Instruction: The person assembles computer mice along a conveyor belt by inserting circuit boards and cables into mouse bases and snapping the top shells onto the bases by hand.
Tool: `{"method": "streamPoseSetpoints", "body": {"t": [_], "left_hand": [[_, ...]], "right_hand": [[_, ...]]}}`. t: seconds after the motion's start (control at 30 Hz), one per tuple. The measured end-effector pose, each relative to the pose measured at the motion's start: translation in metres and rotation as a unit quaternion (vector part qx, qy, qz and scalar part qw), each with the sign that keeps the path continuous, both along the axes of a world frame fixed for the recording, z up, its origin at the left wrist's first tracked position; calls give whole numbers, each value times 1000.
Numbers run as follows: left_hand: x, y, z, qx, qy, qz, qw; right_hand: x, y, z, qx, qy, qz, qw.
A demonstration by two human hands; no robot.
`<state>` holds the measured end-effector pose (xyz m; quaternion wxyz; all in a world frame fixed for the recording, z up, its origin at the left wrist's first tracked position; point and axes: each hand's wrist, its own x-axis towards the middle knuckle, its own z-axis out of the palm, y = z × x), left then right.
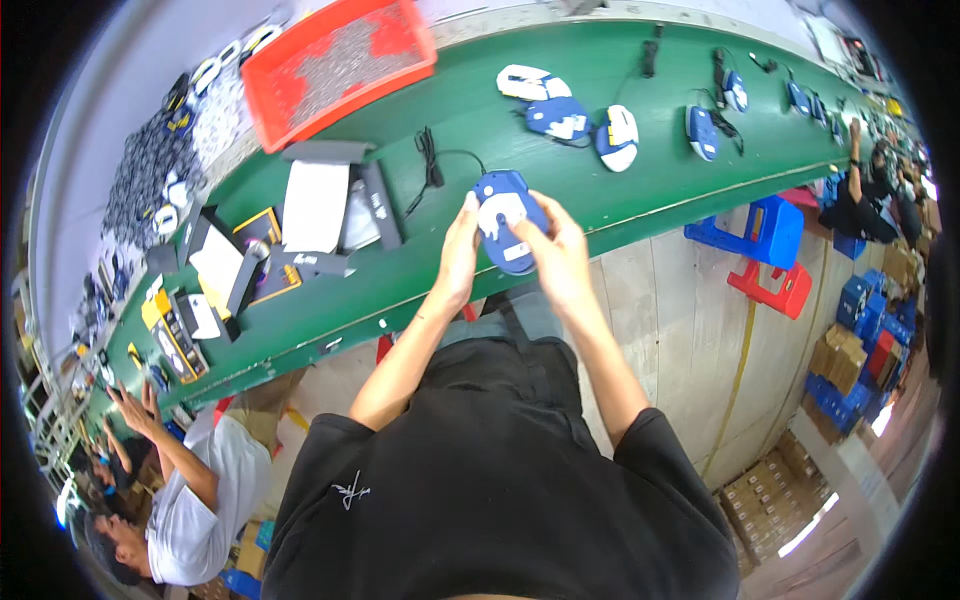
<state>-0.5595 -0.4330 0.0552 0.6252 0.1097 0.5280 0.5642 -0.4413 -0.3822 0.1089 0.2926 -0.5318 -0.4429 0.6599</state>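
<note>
Over the front edge of the green bench I hold a blue computer mouse (507, 248) with a white patch and a small pale label. My left hand (460, 246) grips its left side. My right hand (562, 252) wraps its right side, the thumb lying across the white patch. A thin black lead runs from its top end to a bundled cable (430, 160) on the bench. Beyond my hands lie a blue mouse (558, 118), a white-topped mouse (530, 82) touching it, and a blue-and-white mouse (618, 138).
A red tray (262, 100) of small metal parts stands at the back left. Opened boxes (375, 205) lie left of me on the green bench (460, 75). More mice (702, 133) lie rightward. Blue (770, 232) and red stools (790, 290) stand at right. A person (215, 490) works at left.
</note>
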Motion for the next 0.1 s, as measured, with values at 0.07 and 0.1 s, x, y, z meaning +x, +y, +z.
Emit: {"method": "streamPoseSetpoints", "body": {"t": [0.07,0.1], "left_hand": [[0,17,4,34,-19,-114,993],[-11,24,4,42,-38,-223,973]], "right_hand": [[27,49,33,2,-22,16,1000],[41,78,51,52,-40,69,995]]}}
